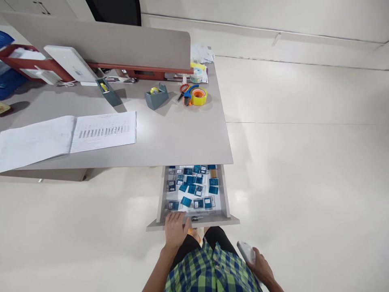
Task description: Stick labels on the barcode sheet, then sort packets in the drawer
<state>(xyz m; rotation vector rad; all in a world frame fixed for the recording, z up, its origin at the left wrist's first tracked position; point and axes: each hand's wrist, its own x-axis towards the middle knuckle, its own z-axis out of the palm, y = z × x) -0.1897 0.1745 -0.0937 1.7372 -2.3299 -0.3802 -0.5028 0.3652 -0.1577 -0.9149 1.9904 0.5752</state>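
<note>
Left hand (175,229) lies flat, fingers spread, on the open drawer (226,198) front at 6 o'clock, right hand (261,267) at 5 o'clock grips a white gadget (246,251).

left hand (175,230): flat, fingers spread forward | right hand (261,267): curled closed (low at side)

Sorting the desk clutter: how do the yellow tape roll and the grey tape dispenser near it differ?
The yellow tape roll lies flat and bare, its orange core showing; the grey tape dispenser is a blocky wedge holding its roll upright inside. The roll sits beside scissors; the dispenser stands alone. Both rest on the desk.
</note>
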